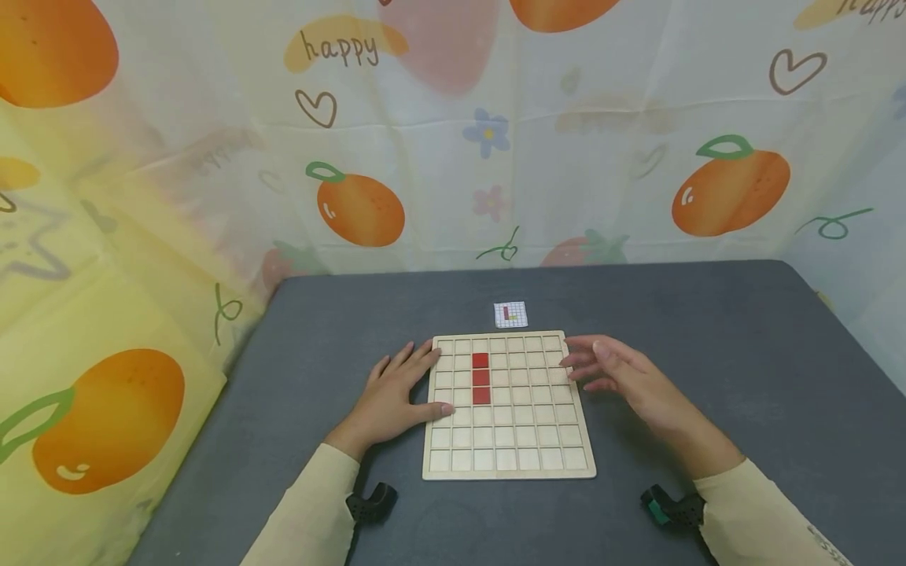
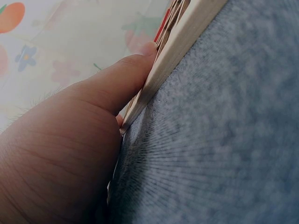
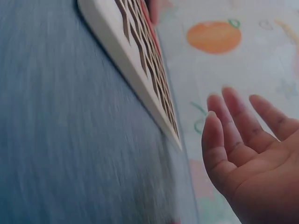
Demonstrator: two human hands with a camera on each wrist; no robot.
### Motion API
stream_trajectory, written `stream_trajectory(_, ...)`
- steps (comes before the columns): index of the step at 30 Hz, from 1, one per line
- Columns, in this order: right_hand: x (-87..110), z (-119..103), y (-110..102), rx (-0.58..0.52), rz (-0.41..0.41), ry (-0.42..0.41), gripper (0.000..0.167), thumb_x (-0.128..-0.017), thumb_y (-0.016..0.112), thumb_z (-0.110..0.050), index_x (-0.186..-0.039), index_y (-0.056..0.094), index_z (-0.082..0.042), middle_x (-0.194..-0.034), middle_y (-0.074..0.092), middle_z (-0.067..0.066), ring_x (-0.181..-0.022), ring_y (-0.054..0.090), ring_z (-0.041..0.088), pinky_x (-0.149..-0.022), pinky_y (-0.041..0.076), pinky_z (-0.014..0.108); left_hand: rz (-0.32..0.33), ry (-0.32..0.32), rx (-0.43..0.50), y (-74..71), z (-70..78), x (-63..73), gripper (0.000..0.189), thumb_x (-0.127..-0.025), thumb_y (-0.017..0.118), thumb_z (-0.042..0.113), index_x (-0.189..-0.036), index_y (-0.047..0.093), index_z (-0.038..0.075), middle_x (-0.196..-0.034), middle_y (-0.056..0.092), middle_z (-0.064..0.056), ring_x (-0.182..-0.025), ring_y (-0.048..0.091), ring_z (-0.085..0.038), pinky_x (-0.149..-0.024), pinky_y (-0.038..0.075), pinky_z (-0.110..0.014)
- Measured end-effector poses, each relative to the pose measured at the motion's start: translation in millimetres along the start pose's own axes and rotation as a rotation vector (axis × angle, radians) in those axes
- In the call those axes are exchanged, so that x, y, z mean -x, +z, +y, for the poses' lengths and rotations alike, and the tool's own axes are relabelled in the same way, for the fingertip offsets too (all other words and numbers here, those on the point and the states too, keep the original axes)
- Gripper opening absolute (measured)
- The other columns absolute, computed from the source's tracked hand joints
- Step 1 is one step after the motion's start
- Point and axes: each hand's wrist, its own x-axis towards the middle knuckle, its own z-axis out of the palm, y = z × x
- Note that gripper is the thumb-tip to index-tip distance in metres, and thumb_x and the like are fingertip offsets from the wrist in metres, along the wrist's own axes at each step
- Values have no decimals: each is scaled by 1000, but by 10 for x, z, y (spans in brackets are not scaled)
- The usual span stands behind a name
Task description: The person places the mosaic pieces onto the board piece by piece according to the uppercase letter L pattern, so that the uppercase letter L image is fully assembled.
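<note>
A light wooden grid board lies flat on the table, with three red square tiles in a column left of its middle. My left hand rests at the board's left side, fingers spread along the edge and thumb on the grid. In the left wrist view the thumb touches the board's rim. At the board's upper right edge hovers my right hand, fingers loosely bent. The right wrist view shows that hand holding nothing, beside the board's rim.
A small white card printed with a grid and coloured squares lies just behind the board. The dark grey table meets a fruit-patterned curtain at the back. Black bands with mounts sit on both wrists.
</note>
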Motion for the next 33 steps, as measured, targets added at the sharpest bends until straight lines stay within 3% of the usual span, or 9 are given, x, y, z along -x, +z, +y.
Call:
stream_trajectory(7,194,46,-378,74,33,0,48,-123,30,-25,-157,52,0,-140,63,27,-121,68,38,-97,56,32,-2,6,1,11,-7,2,103,-93,77,69,-174,33,22,-179,20,4,-166,9,-29,-127,2,-64)
stream_trajectory(12,335,132,-592,136,98,12,46,-122,31,-22,-158,52,-3,-138,65,22,-119,68,28,-95,56,28,0,8,-1,16,-13,2,104,-93,77,69,-174,33,22,-179,20,5,-166,9,-28,-127,2,-64)
stream_trajectory(19,417,318,-791,131,118,38,44,-122,36,-20,-160,50,-3,-135,69,12,-117,69,19,-95,55,23,1,7,-4,9,-15,9,104,-93,78,68,-174,32,22,-179,20,4,-166,9,-29,-127,2,-64)
stream_trajectory(23,451,389,-817,169,97,96,45,-120,46,-17,-161,45,2,-140,66,14,-119,66,12,-95,53,21,2,6,1,8,-5,13,104,-93,78,67,-174,33,21,-179,21,3,-166,10,-30,-127,2,-64)
stream_trajectory(27,464,409,-821,263,53,176,55,-114,64,-21,-162,47,0,-149,60,20,-124,62,11,-93,55,23,5,2,4,0,6,18,104,-92,79,66,-174,34,20,-179,21,3,-165,10,-30,-127,2,-64)
stream_trajectory(30,456,409,-825,388,8,190,58,-106,77,-25,-157,56,-5,-151,58,17,-129,59,20,-96,53,23,7,5,6,-5,11,19,104,-92,80,66,-174,34,20,-179,22,2,-165,11,-30,-126,2,-65)
stream_trajectory(33,449,406,-826,484,-28,164,47,-101,83,-24,-144,69,-8,-150,56,13,-133,55,31,-97,49,20,10,10,10,-6,10,20,103,-92,80,65,-173,34,20,-179,23,1,-165,11,-31,-126,2,-65)
